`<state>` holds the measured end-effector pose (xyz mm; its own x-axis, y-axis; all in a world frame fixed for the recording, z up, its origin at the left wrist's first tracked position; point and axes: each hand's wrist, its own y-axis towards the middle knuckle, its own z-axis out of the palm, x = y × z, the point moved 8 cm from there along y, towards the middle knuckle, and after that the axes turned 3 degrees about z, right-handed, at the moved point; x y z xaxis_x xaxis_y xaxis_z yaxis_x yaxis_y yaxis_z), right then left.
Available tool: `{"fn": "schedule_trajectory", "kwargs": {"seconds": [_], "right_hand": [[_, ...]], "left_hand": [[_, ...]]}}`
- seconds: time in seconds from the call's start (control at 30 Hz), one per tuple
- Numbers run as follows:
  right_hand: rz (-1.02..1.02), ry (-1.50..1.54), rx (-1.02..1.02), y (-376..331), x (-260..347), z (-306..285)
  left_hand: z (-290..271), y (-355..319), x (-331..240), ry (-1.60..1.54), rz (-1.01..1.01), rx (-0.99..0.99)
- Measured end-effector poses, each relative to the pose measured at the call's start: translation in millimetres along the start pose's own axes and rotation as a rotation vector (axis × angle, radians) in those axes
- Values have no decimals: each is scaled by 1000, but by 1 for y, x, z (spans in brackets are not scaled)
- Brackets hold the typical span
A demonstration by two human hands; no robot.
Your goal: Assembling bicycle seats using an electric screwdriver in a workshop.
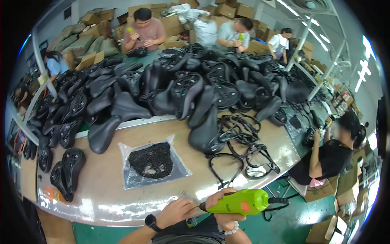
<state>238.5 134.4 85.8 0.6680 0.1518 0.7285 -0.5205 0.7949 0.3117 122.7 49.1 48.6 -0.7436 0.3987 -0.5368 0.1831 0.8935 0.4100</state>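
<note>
your right hand (222, 203) wraps around the handle of a lime-green electric screwdriver (239, 202) at the near edge of the wooden worktable (105, 195), the tool lying level with its dark tip pointing left. your left hand (178, 211), a black watch (151, 222) on its wrist, reaches in to that tip, fingers pinched close at the bit; whether they hold a screw there is too small to tell. a beaded bracelet (230, 230) circles your right wrist, and a black cord (280, 203) trails from the tool's back end off the table's edge.

just beyond your hands lies a clear plastic bag (152, 162) spread flat with a dark heap of small screws on it. to its right sits a tangle of black wire saddle rails (243, 146). a large pile of black bicycle saddles (183, 89) covers the far half of the table, with a few more lying underside up at the left end (67, 171).

across the pile, two seated people (144, 30) work with green tools of the same kind, cardboard boxes (227, 10) stacked behind them. another person (333, 150) in black sits at the table's right end.
</note>
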Motion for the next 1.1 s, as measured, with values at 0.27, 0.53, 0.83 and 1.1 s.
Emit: {"fn": "schedule_trajectory", "kwargs": {"seconds": [0.27, 0.53, 0.83, 1.1], "right_hand": [[8, 24, -139, 1, 1, -6], [-21, -44, -258, 3, 15, -27], [476, 125, -320, -13, -26, -78], [379, -26, -418, -28, 6, -89]], "left_hand": [[11, 1, 2, -55, -34, -12], [-10, -1, 2, -139, -212, -116], [-186, 70, -146, 240, 373, -421], [-222, 75, -230, 501, 750, -701]]}}
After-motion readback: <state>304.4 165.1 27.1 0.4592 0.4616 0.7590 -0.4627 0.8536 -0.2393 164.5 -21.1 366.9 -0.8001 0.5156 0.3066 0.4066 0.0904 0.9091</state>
